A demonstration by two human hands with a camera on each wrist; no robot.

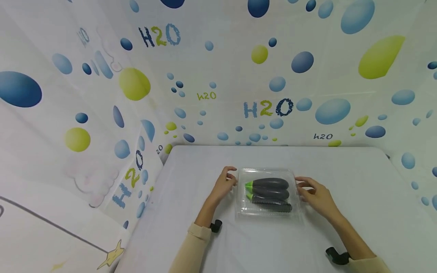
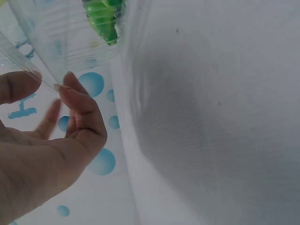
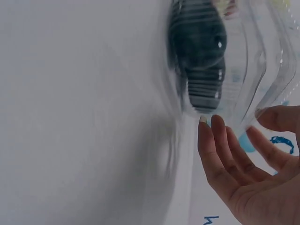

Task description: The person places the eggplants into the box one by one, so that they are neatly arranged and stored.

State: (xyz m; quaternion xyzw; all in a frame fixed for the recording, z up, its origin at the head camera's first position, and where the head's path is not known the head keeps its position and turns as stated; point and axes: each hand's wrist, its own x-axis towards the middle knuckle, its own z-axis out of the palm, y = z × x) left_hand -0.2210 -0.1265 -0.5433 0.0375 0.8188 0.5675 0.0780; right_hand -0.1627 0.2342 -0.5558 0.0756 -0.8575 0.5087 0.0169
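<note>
A clear plastic container (image 1: 242,206) lies on the white table with three dark eggplants (image 1: 271,194) inside, their green stem ends toward the left. My left hand (image 1: 225,184) is at its left side; in the left wrist view the thumb and bent fingers meet the container's rim from both sides. My right hand (image 1: 316,196) is at the right side. The right wrist view shows its thumb (image 3: 276,117) at the rim and the fingers beneath, spread along the ribbed wall. Two layers of clear edge show there, slightly apart.
The white table (image 1: 191,163) extends around the container, its far edge against a curtain (image 1: 225,64) printed with blue and green bubbles and H2O lettering. Small black devices (image 1: 338,256) are worn at the wrists.
</note>
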